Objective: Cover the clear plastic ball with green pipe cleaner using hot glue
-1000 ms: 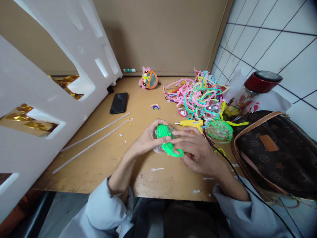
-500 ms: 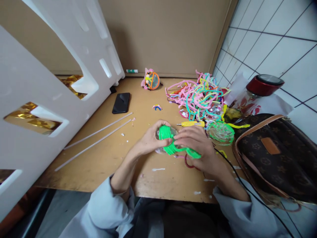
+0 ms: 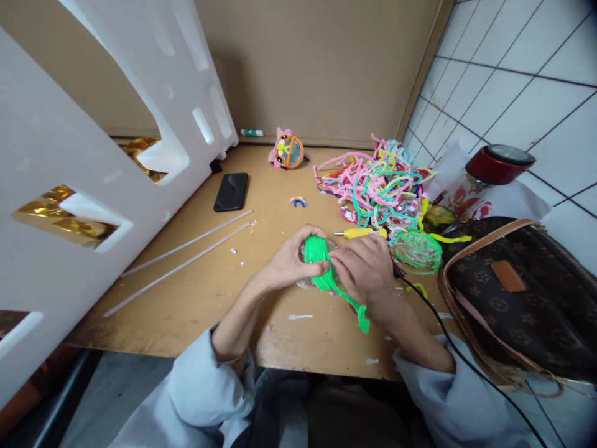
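Observation:
A clear rounded object wrapped in bright green fuzzy strands (image 3: 318,258) is held above the table. My left hand (image 3: 291,258) grips it from the left, with the thumb across the green wrapping. My right hand (image 3: 366,270) touches its right side, fingers bent and drawn together; whatever lies between the fingertips is hidden. A loose green tail hangs from the wrapping below my right hand and ends in a folded tip. Behind that hand lies a yellow-handled screwdriver (image 3: 361,233). To the right sits a clear round piece edged in green (image 3: 417,251).
A pile of colourful fuzzy strands (image 3: 380,180), a red-lidded jar (image 3: 494,171) and a brown bag (image 3: 504,292) occupy the right. Further left are a black phone (image 3: 231,191), two white sticks (image 3: 181,261) and a white plastic crate (image 3: 107,155). An orange-rimmed figure (image 3: 288,150) stands behind.
My right hand has let go of the green tail, which now hangs down toward the table. Its fingers have closed in beside the wrapped object. My left hand keeps its grip.

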### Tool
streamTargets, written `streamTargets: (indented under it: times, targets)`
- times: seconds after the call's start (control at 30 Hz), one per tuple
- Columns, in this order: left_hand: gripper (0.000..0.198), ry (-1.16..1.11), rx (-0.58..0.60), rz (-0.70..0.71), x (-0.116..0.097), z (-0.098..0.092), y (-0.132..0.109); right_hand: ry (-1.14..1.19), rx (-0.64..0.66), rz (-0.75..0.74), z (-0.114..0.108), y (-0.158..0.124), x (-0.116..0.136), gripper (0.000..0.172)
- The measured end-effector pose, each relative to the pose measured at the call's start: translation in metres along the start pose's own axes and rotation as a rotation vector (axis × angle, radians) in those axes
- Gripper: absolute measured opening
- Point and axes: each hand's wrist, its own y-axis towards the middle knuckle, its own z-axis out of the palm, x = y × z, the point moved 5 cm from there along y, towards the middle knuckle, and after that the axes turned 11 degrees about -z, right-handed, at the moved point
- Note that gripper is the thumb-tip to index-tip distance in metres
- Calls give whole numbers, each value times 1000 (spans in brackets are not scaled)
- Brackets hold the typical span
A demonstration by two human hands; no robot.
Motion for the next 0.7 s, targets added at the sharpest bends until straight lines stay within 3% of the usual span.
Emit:
streamTargets:
  times: [0.4, 0.57, 0.7]
  targets:
    - [46, -11, 6, 12, 2, 1, 1, 21, -11, 88, 8, -2, -3, 19]
    - [45, -40, 5, 8, 2, 1, 1, 76, -82, 139, 1, -5, -8, 15]
    - [43, -63, 17, 5, 1, 1, 0, 169, -29, 129, -5, -8, -8, 10]
